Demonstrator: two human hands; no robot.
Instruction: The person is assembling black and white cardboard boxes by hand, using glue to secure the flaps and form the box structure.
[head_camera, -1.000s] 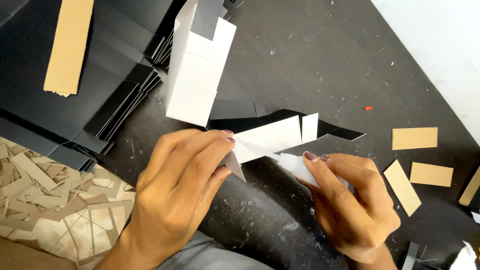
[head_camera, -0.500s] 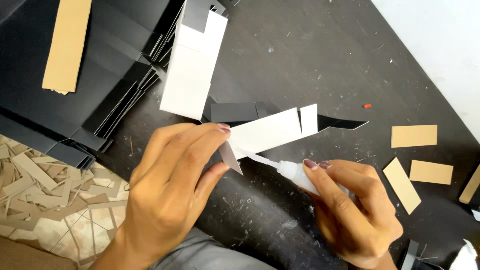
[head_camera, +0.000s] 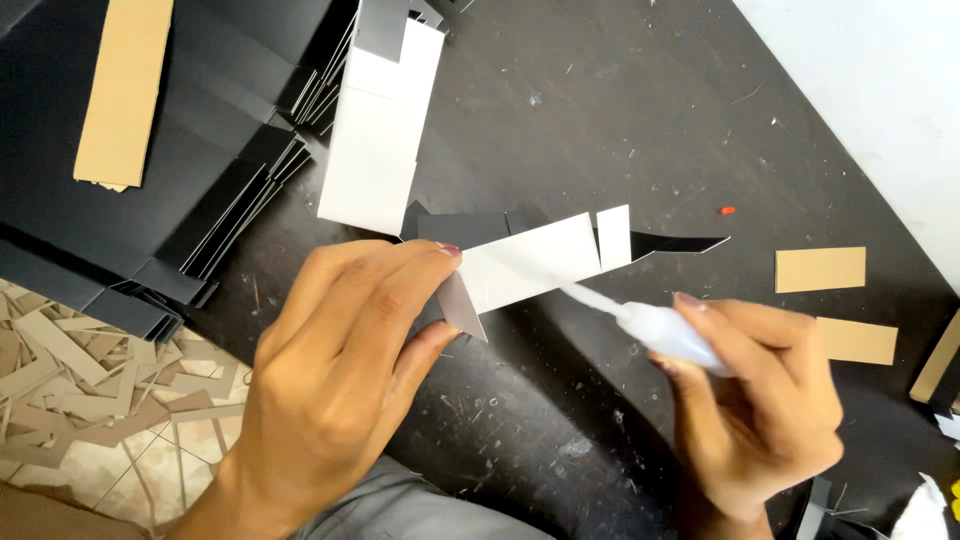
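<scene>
Gluing step — left hand (head_camera: 340, 370) pinches the white card blank (head_camera: 525, 262) flat on the dark tabletop (head_camera: 600, 120); right hand (head_camera: 755, 400) grips a glue bottle (head_camera: 665, 335), nozzle at the blank's edge. Next move likely needs a steady, thin bead.

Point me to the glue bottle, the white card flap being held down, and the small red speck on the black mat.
glue bottle (head_camera: 672, 335), head view, on its translucent body.
white card flap (head_camera: 525, 262), head view, on the middle of the white panel.
red speck (head_camera: 727, 211), head view, on the speck itself.
</scene>
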